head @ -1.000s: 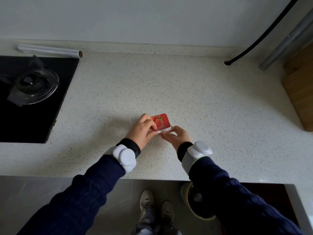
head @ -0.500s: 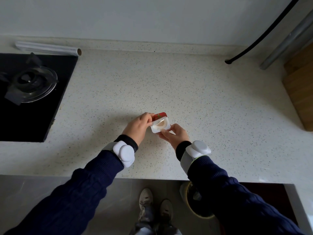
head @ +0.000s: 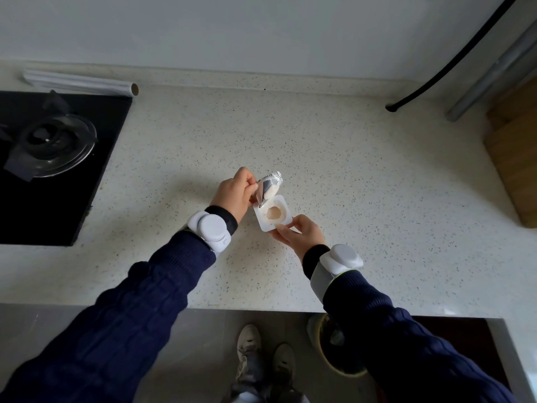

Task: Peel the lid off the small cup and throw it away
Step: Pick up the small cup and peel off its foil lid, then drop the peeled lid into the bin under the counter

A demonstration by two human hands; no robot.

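The small white square cup is held over the speckled counter, its pale contents showing. My right hand pinches the cup's near corner. My left hand grips the foil lid, which is folded back with its silver underside up. The lid touches the cup only at the far left corner; whether it is still attached there I cannot tell.
A black hob with a gas burner lies at the left, a foil roll behind it. A wooden board stands at the right. On the floor below the counter edge sits a round bin, beside my shoes.
My left hand has pulled the red lid up and back off the cup, baring its silver underside and the cup's contents. The cup has been turned flat and open toward me.
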